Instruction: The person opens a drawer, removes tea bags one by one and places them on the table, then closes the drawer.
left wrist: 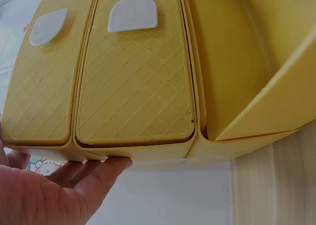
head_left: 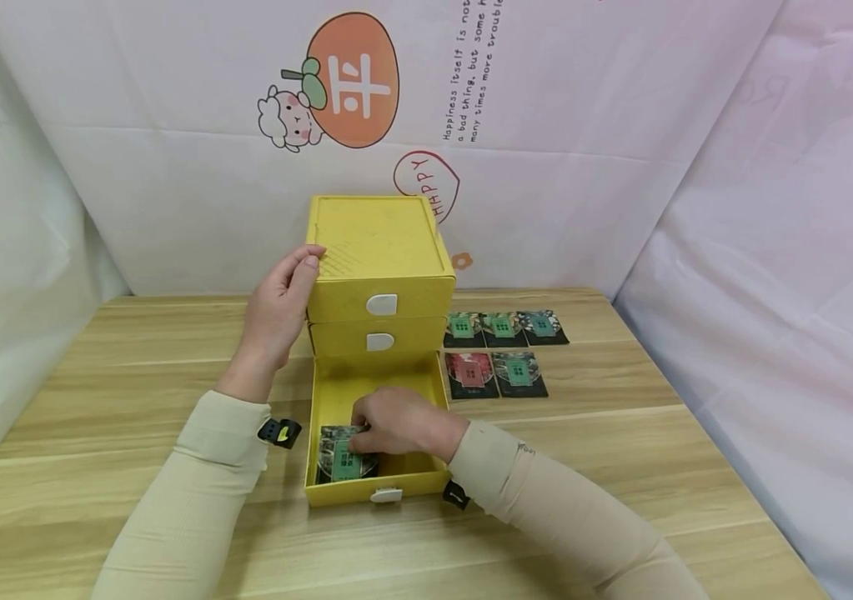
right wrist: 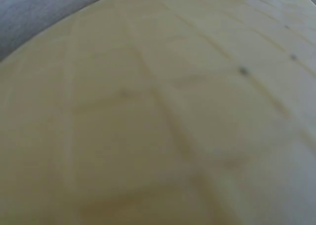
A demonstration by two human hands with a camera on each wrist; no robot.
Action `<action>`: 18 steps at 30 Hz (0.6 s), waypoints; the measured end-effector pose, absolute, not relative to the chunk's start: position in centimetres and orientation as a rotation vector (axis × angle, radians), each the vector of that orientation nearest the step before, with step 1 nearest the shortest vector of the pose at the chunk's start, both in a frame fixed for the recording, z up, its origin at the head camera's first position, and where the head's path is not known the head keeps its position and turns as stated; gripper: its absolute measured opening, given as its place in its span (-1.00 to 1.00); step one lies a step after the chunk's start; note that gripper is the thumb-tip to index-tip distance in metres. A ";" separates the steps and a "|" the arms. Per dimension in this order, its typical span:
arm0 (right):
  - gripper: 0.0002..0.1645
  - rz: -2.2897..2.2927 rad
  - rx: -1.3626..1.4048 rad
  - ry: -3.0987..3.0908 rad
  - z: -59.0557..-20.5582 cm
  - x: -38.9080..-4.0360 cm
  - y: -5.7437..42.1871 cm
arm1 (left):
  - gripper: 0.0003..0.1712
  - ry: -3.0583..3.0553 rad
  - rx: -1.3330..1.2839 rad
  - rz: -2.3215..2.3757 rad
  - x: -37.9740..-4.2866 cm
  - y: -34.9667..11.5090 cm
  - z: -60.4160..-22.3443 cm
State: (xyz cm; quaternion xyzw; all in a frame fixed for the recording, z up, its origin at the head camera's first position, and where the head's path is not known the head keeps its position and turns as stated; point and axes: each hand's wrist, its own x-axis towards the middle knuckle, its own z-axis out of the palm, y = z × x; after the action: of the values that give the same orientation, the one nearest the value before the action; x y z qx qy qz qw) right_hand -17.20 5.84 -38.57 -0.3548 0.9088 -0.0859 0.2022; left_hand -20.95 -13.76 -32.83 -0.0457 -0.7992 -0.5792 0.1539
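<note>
A yellow three-drawer box point(head_left: 377, 237) stands on the table with its bottom drawer point(head_left: 418, 483) pulled out. My left hand point(head_left: 276, 304) rests against the box's left side, its fingertips at the top edge. The left wrist view shows that hand point(left wrist: 59, 190) with fingers extended along the side wall, beside the two closed upper drawers point(left wrist: 133, 82). Inside the open drawer, my right hand point(head_left: 403, 421) pinches a dark square packet with a green label point(head_left: 339, 462), which lies at the drawer's front left. Only the yellow quilted drawer front point(right wrist: 148, 111) fills most of the right wrist view; the hand is hidden there.
Right of the box, several similar square packets lie in two rows on the wooden table point(head_left: 599, 467), among them a red-labelled one point(head_left: 471, 375) and a green-labelled one point(head_left: 519, 375). A printed white cloth point(head_left: 546, 208) hangs behind and at both sides.
</note>
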 end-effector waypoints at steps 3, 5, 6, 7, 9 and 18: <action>-0.73 -0.275 -0.999 2.532 -38.5 -17.2 5.9 | -0.37 -2.295 -0.138 -1.663 -20.8 -13.7 -32.7; -0.77 -0.293 -1.012 2.529 -38.4 -17.2 6.0 | -0.37 -2.294 -0.143 -1.663 -20.8 -13.7 -32.7; -0.78 -0.304 -1.016 2.523 -38.4 -17.2 6.0 | -0.37 -2.295 -0.144 -1.664 -20.8 -13.7 -32.7; -0.79 -0.315 -1.021 2.515 -38.4 -17.2 6.1 | -0.37 -2.294 -0.145 -1.665 -20.8 -13.7 -32.7; -0.78 -0.335 -1.025 2.492 -38.4 -17.2 6.2 | -0.38 -2.294 -0.142 -1.664 -20.7 -13.7 -32.6; -0.77 -0.437 -1.065 2.383 -38.4 -16.8 6.6 | -0.37 -2.291 -0.137 -1.673 -20.8 -13.7 -32.7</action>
State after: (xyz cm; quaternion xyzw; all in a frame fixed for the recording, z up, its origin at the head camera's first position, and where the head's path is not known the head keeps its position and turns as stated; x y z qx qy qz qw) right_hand -16.85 6.62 -38.39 -0.3903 0.8729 -0.1602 0.2450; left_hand -20.77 -13.69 -32.68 -0.0476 -0.7975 -0.5824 0.1502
